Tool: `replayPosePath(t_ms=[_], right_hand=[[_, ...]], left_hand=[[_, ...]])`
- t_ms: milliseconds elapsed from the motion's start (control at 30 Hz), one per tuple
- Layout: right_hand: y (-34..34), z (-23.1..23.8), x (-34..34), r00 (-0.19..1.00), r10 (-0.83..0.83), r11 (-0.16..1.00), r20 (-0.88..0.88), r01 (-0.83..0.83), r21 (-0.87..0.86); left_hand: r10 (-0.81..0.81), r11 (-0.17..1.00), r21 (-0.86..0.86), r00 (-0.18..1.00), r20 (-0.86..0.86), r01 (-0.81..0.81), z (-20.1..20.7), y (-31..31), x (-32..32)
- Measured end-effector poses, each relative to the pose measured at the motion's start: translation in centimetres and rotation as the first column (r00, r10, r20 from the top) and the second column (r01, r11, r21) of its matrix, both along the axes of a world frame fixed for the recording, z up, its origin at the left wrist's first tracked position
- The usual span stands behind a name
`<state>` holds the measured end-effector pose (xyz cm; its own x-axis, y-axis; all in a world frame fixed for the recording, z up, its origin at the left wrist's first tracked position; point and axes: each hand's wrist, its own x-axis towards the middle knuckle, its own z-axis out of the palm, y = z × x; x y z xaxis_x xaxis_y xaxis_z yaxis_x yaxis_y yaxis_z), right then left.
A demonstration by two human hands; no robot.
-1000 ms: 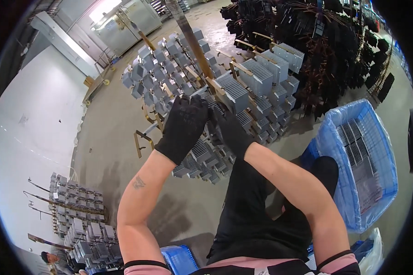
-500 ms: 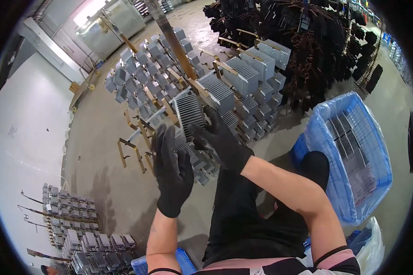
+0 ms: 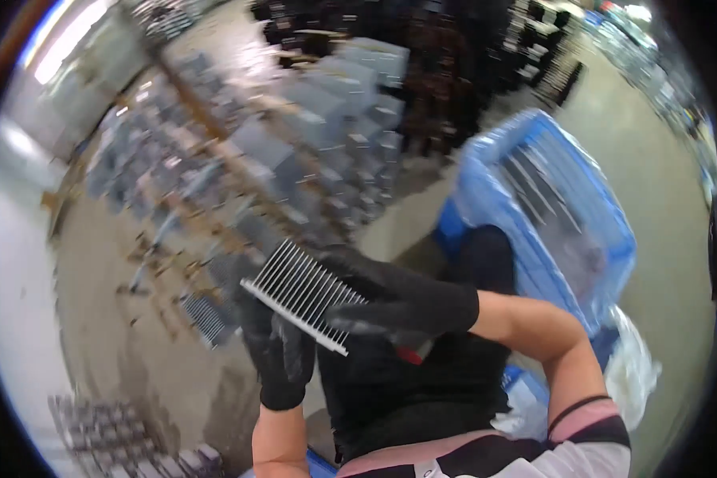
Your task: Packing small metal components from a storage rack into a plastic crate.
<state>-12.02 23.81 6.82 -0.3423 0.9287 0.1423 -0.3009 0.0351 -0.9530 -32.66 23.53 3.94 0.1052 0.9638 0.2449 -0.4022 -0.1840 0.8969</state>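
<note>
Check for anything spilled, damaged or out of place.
Nothing stands out. The finned metal heat sink in the right hand shows no obvious damage; the grey parts beyond are too blurred to judge.

Hard, bare metal with thin pale ridges on the finned heat sink [image 3: 301, 291], a little shiny along the edge. Dull black gloves [image 3: 438, 307], soft like cloth. Hard blue plastic in the crate [image 3: 573, 179], with thin, shiny, crinkly plastic in the clear liner [image 3: 479, 159]. Thin, crumply plastic in the white bag [image 3: 631, 374]. Dull, soft black cloth in the trousers [image 3: 410, 390]. Smooth floor [image 3: 665, 151], shiny in the bright patch.
</note>
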Motion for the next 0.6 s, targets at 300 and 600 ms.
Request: replayPosePath(t_ms=[300,600], right_hand=[[-6.8,3.1,13.1,0.57,-0.532,0.822,0.626,0.171,0.543],[-12.2,-2.5,36.8,-0.186,-0.451,0.772,0.873,0.409,0.486]], left_hand=[[-0.107,0.934,0.247,0.862,-0.496,0.258,3.3,-0.7,12.8],[0.105,0.915,0.328,0.649,-0.753,0.233,-3.5,2.8,12.0]])
